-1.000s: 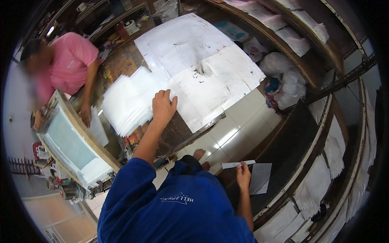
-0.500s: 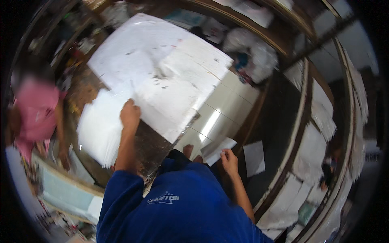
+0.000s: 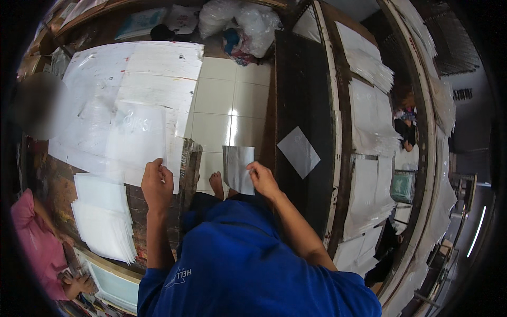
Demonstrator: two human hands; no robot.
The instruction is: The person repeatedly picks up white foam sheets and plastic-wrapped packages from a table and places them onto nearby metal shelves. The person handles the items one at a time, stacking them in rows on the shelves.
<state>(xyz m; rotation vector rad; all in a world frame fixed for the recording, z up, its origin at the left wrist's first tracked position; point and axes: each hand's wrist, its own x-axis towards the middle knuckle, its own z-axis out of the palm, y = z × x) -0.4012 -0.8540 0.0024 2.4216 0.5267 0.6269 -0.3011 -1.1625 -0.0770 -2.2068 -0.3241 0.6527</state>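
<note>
My left hand (image 3: 157,186) pinches the near right corner of a thin translucent sheet (image 3: 138,142), which lies over the large white board on the table. A fanned stack of similar translucent sheets (image 3: 103,222) rests just left of my left forearm. In my right hand (image 3: 263,179), between thumb and fingers, is a small grey sheet (image 3: 237,168), hanging above the floor in front of me. Another small sheet (image 3: 299,152) lies turned at an angle on the dark bench surface to the right of that hand.
The white marked board (image 3: 158,68) covers much of the brown table (image 3: 60,185). To the right, the dark bench (image 3: 301,68) adjoins racks holding sheets (image 3: 372,116). Plastic bags (image 3: 259,31) are piled ahead. A person in pink (image 3: 39,253) works beside a framed screen (image 3: 113,280) at left.
My view has turned rightward. My left hand has drawn a translucent sheet from beside the stack onto the board. My right hand still holds the small grey sheet, now hanging more upright.
</note>
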